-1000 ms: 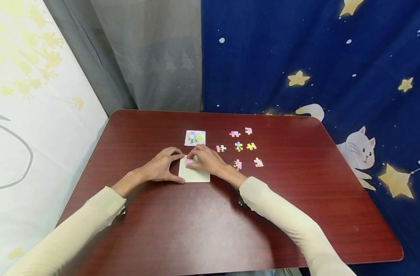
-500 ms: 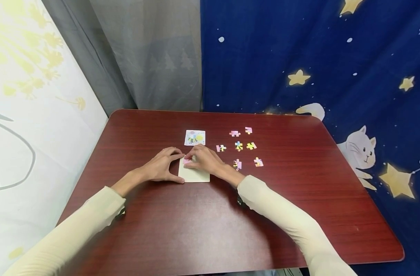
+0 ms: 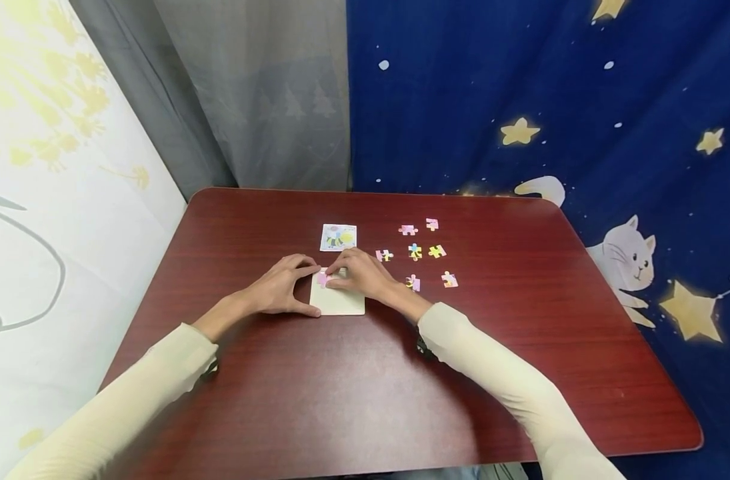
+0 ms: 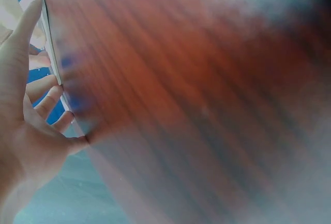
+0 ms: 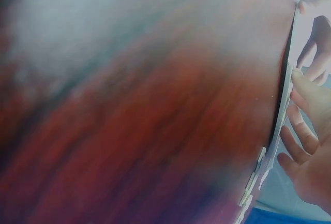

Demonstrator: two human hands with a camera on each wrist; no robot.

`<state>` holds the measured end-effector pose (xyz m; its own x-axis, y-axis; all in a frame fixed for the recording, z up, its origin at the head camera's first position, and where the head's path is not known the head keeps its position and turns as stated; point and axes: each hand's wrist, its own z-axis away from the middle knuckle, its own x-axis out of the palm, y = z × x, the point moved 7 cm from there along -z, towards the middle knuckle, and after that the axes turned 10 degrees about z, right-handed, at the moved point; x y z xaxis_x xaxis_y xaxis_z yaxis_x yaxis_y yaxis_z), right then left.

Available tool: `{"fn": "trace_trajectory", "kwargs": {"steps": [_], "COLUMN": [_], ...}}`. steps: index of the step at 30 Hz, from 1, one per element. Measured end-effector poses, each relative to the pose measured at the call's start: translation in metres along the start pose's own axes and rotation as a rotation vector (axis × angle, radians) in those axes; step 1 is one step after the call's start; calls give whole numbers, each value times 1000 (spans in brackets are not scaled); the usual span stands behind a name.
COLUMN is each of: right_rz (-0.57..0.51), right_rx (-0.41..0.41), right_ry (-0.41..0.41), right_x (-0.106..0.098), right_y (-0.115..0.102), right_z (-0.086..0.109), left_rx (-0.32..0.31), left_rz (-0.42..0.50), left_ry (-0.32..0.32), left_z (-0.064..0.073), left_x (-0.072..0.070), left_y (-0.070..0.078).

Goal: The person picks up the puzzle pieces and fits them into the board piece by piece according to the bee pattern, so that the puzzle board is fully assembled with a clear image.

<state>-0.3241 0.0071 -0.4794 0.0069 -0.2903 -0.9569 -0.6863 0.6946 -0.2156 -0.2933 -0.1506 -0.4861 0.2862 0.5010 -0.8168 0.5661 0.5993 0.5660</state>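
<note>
A square cream puzzle board (image 3: pixel 343 305) lies flat on the table in the head view. My left hand (image 3: pixel 281 285) holds its left side, thumb at the near corner and bent index finger at the far corner. Near the board's far left corner sits a pink jigsaw piece (image 3: pixel 322 279). The thumb and index finger of my right hand (image 3: pixel 363 273) pinch this piece at its right side. The right hand covers the board's far right part. In the wrist views, the left hand (image 4: pixel 31 136) and right hand (image 5: pixel 313 146) appear only at the frame edges.
Several loose jigsaw pieces, including a yellow one (image 3: pixel 437 251), lie right of the board on the dark red table (image 3: pixel 317 400). Behind the board is a small picture card (image 3: pixel 339 238) with a bee on it. Curtains (image 3: pixel 437 100) hang beyond the table's far edge.
The pink piece has shifted slightly left on the board, toward its left edge, and more of it shows beside the right fingertips. The left hand and board have stayed in place.
</note>
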Motion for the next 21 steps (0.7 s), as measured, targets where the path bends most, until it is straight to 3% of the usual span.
{"fn": "trace_trajectory", "kwargs": {"steps": [21], "right_rz": [-53], "right_rx": [42], "right_ry": [25], "right_x": [3], "right_y": [5], "right_z": [-5], "left_rx": [2], "left_rz": [63], "left_ry": [29], "left_z": [3], "left_x": [-2], "left_y": [-3]}}
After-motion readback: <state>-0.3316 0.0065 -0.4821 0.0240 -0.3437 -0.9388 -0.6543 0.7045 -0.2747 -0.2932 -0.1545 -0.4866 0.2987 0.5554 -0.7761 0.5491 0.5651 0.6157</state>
